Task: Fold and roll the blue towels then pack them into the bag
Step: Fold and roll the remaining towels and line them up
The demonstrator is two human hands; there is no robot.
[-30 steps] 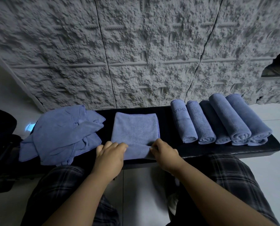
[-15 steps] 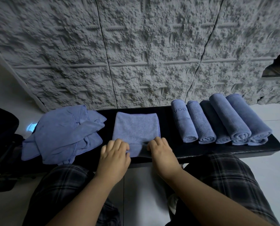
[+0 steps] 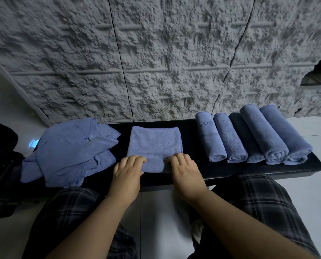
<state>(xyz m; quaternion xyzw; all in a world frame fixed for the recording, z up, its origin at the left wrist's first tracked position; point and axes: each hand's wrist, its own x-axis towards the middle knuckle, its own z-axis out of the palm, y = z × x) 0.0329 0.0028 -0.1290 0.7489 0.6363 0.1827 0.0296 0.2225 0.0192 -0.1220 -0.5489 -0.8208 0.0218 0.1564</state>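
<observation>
A folded blue towel [image 3: 154,142] lies flat in the middle of a black bench [image 3: 221,171]. Its near edge is turned up into a short roll [image 3: 155,164]. My left hand [image 3: 127,173] grips the roll's left end with curled fingers. My right hand [image 3: 185,171] grips the right end the same way. Several rolled blue towels [image 3: 253,135] lie side by side on the bench's right half, two stacked on others. A heap of loose blue towels [image 3: 72,150] lies on the bench's left end.
A rough grey stone wall [image 3: 156,58] rises right behind the bench. A dark bag or object [image 3: 1,150] sits on the floor at the far left. My knees in plaid shorts [image 3: 264,199] are under the bench's near edge.
Both hands have moved forward, away from me, turning the towel's near edge over into the start of a roll. The flat part showing has become shorter.
</observation>
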